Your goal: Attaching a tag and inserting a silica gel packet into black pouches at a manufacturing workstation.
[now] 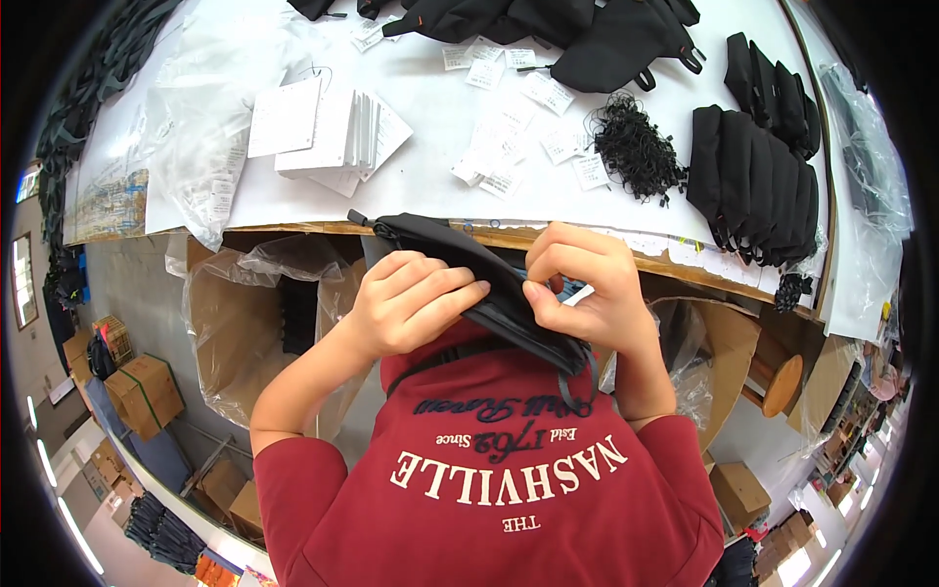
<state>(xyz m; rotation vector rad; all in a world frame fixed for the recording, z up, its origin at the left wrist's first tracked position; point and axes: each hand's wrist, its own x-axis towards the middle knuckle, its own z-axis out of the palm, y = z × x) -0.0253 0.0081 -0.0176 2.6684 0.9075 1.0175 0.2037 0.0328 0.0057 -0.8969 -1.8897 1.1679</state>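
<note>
Both hands are at a black fabric pouch (430,235) held in front of my chest, tilted down from left to right. My left hand (416,303) is closed over its near side, fingers folded across the fabric. My right hand (587,289) pinches at the pouch's right part, thumb and forefinger together by its upper edge. A bit of blue and white shows behind those fingers; what it is I cannot make out. A small black tab sticks out at the pouch's upper left end, and a strap loop hangs from its lower right end.
On the white table (391,201) lie stacked white cards (328,127), loose printed labels (499,147), a heap of black cords (636,147), rows of black pouches (748,181) and clear plastic bags (201,117). More black pouches (616,44) lie at the back. Plastic-lined cartons (235,333) stand below the edge.
</note>
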